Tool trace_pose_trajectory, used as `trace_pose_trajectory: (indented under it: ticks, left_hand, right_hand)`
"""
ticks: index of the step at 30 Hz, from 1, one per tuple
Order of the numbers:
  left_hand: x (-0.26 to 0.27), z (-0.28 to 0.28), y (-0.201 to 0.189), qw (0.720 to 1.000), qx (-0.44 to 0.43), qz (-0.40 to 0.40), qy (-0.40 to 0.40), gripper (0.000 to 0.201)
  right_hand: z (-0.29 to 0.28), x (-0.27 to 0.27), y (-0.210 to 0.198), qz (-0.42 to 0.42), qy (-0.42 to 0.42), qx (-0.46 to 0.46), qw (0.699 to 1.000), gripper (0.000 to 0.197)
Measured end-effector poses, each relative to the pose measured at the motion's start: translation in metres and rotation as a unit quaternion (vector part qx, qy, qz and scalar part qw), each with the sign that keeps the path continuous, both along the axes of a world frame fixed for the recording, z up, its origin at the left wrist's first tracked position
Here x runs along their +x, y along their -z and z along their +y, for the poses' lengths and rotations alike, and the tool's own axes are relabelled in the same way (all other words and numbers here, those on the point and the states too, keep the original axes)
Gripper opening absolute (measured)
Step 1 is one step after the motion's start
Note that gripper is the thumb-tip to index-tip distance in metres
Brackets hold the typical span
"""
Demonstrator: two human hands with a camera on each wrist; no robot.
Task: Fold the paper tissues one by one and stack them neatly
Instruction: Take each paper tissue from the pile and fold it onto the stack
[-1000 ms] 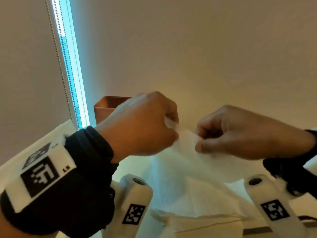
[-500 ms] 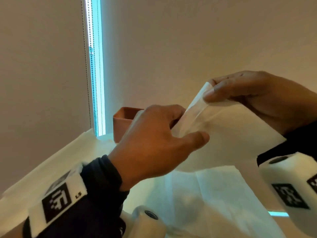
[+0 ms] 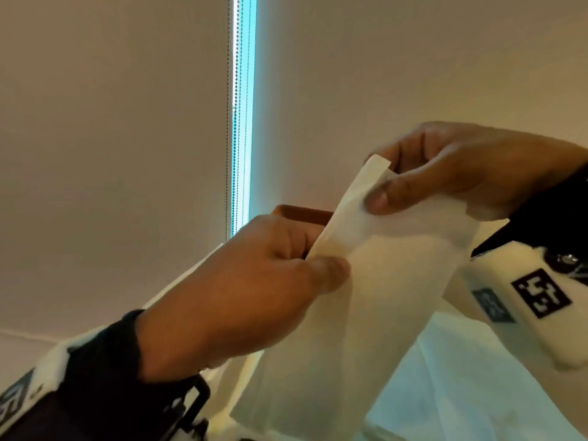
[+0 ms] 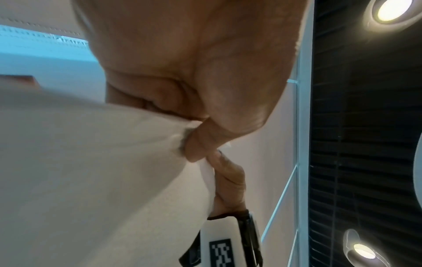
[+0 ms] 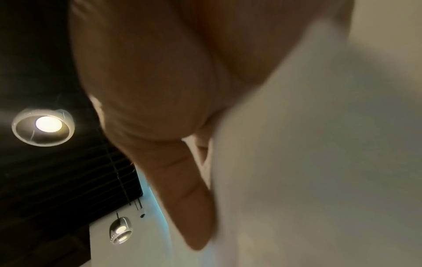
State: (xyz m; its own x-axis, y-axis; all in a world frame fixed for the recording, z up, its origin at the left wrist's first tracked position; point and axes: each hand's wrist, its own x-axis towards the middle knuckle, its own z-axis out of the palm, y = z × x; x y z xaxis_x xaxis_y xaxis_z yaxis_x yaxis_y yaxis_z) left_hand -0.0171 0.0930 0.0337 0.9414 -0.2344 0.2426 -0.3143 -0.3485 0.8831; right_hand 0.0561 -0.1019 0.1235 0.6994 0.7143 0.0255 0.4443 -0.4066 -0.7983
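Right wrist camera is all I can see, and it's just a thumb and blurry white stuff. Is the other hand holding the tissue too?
Observer: Yes. The left hand pinches the tissue at one end of its top edge, with the thumb in front.
Operator: Is the right one higher or lower?
Observer: Higher. The right hand pinches the other end, so the edge slants up towards it.
Operator: Is anything underneath?
Observer: A white sheet lies spread out below the hanging tissue.
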Motion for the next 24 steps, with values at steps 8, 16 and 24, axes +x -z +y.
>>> trace_pose_trajectory:
  ticks: [8,16,24]
  left_hand:
    - [-0.029,0.063,0.018,0.977,-0.02,-0.08,-0.197,0.021]
    - [-0.041,0.094,0.036,0.953,-0.105,-0.097,-0.266,0.052]
    - [-0.039,0.111,0.061,0.924,0.015,-0.09,-0.372,0.019]
  right_hand:
    - [0.044,0.037,-0.006,0.011,0.045,0.112,0.993,0.027]
    - [0.102,0.072,0.028,0.107,0.073,0.107,0.986,0.044]
    - [0.152,0.097,0.08,0.168,0.137,0.033,0.976,0.02]
